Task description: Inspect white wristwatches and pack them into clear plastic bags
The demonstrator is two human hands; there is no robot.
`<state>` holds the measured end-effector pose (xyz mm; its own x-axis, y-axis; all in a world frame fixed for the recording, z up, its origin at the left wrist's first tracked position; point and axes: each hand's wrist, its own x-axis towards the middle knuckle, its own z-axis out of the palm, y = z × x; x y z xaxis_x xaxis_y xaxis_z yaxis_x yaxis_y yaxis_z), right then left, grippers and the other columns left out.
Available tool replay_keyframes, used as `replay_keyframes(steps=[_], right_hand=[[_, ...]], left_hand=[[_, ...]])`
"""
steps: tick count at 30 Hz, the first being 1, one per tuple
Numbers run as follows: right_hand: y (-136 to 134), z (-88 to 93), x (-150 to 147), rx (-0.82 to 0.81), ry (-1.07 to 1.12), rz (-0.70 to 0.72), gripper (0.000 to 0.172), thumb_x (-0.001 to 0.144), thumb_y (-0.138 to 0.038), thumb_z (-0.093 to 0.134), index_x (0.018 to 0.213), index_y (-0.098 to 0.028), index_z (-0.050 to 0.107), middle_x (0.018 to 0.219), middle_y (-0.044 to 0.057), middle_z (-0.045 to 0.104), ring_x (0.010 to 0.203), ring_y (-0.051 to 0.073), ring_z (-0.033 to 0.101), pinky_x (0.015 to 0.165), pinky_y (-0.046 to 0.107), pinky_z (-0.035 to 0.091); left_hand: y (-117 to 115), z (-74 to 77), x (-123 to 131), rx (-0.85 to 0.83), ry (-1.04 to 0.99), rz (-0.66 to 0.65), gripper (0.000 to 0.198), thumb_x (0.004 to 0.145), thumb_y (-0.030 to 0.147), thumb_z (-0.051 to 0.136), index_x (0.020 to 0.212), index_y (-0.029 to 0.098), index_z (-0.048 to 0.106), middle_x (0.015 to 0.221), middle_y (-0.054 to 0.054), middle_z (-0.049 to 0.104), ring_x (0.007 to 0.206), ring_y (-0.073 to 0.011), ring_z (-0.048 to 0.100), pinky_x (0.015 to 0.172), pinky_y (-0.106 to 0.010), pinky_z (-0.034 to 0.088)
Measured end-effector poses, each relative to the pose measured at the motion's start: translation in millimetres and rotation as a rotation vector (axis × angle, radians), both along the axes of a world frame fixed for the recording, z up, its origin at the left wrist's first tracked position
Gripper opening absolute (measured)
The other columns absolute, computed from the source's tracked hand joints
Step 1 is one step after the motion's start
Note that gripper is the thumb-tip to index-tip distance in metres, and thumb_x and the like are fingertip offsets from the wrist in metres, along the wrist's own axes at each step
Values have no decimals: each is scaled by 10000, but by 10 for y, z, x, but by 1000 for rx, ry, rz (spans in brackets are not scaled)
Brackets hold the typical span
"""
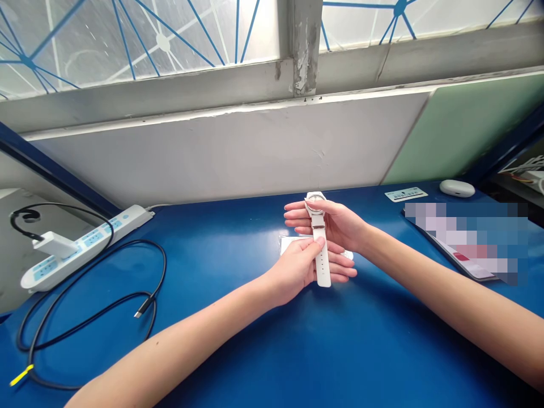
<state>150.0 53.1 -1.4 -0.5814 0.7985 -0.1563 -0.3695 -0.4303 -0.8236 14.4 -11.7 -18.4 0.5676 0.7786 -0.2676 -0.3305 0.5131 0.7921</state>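
Note:
A white wristwatch (322,263) is held up between both hands over the blue table, its strap hanging lengthwise toward me. My right hand (340,224) grips the watch at its case, the thumb lying across it and the fingers behind. Lower down, my left hand (295,269) pinches the holed strap, thumb on top and fingers stretched out beneath. Behind the hands, a white flat item (289,242) with a clear edge lies on the table, mostly covered by them. Another small white thing shows past the left fingertips; its kind is hidden.
On the left, a white power strip (96,241) carries a plugged-in charger (57,245) with a looped black cable (164,266). To the right lie a card (406,195), a white earbud case (457,188) and a blurred flat item (463,249). A wall panel (238,153) borders the blue table (238,351).

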Motion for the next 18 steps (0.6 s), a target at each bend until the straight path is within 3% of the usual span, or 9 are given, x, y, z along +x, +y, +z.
replay_keyframes(steps=[8,18], right_hand=[[10,-70,0,11,39,38,233,928,-211,571,1078,-111,720,1015,130,788,1070,225,713,1059,379,485],[15,-32,5,1,35,-20,246,959,-193,519,1089,-107,710,975,124,785,948,200,741,924,327,571]], left_hand=[[10,25,-11,-17,30,3,358,1032,359,463,921,73,648,801,-142,731,705,-222,744,713,-354,595],[33,36,-38,-46,118,-37,413,1027,404,462,905,68,669,862,-182,744,773,-245,751,798,-391,576]])
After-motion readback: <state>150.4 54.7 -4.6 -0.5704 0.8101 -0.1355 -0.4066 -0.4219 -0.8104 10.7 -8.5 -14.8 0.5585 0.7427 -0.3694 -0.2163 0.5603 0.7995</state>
